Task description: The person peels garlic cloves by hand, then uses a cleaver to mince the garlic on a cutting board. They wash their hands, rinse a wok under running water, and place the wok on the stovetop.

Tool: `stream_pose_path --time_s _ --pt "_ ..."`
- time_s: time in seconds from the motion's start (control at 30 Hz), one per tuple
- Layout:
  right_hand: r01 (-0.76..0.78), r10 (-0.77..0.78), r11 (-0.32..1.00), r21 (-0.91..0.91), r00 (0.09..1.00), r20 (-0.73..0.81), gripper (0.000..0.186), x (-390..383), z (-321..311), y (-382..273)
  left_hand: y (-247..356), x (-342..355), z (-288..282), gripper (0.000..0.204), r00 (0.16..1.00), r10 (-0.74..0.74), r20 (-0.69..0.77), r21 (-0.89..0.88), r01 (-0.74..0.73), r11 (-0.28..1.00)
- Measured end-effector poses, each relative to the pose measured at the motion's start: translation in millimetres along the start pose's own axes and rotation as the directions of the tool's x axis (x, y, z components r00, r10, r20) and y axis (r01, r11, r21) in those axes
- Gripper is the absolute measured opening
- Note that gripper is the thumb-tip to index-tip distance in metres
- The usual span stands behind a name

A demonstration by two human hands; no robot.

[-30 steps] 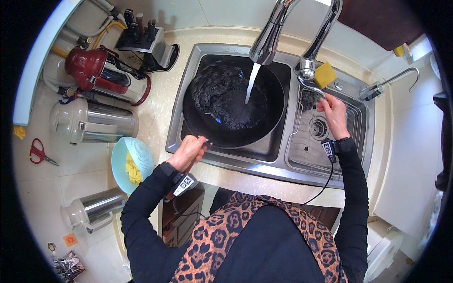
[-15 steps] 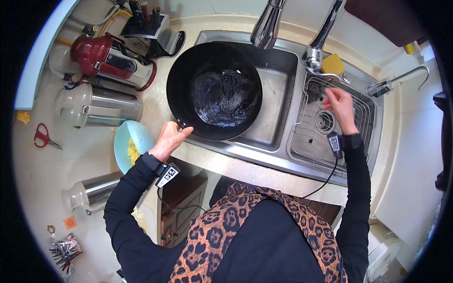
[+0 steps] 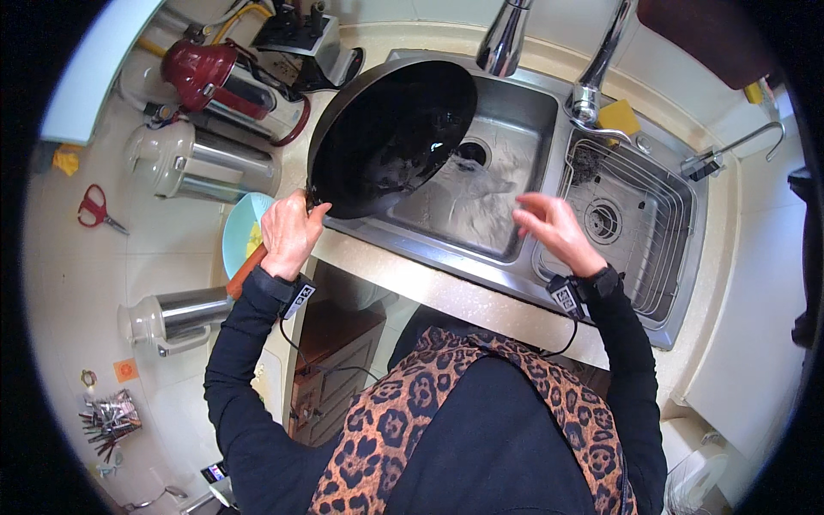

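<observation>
My left hand (image 3: pixel 290 232) is closed round the handle of a big black wok (image 3: pixel 386 129), whose wooden end (image 3: pixel 246 273) shows below the wrist. The wok is tilted over the left sink basin (image 3: pixel 530 120), its left side raised and its right side lower. Some water glints inside it, and more water runs over the basin floor around the drain (image 3: pixel 472 153). Above the right part of that basin is my right hand (image 3: pixel 558 230), empty, its fingers apart and slightly bent. It touches neither the wok nor the sink rim.
Two chrome taps (image 3: pixel 505 39) (image 3: pixel 585 99) rise behind the sink. A wire rack (image 3: pixel 678 210) sits in the right basin, beside a dark scrubber (image 3: pixel 588 163) and a yellow sponge (image 3: pixel 620 118). Left of the wok are a light blue colander (image 3: pixel 233 236), metal flasks (image 3: pixel 227 159) and a knife block (image 3: pixel 296 51).
The wok has gone from nearly level to tilted, and water has spilled from it into the left basin. My right hand has moved left and nearer, from over the rack to the left basin.
</observation>
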State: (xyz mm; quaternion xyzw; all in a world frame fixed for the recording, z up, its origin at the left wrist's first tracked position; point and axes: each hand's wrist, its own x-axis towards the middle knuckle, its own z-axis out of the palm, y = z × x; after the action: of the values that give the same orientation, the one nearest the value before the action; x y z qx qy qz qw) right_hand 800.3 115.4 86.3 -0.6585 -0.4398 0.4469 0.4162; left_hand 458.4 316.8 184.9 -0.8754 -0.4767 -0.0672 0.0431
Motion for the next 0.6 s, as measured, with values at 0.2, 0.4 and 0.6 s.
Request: stream_pose_path --time_s 0.2,0.4,0.6 --pt "0.230 -0.438 0.827 -0.514 0.836 -0.331 0.064 65 2 -16 -4 -22 -12 0.030 0.988 0.074 -0.135 0.014 -0.073 0.997" --pt "0.372 -0.521 0.750 -0.546 0.841 -0.142 0.021 94 -18 -4 4 -49 -29 0.026 0.937 0.247 -0.246 0.019 -0.250 0.968" --pt "0.531 -0.717 0.644 -0.552 0.671 -0.191 0.011 64 -26 0 8 -58 -40 0.022 0.908 0.304 -0.287 0.013 -0.314 0.949"
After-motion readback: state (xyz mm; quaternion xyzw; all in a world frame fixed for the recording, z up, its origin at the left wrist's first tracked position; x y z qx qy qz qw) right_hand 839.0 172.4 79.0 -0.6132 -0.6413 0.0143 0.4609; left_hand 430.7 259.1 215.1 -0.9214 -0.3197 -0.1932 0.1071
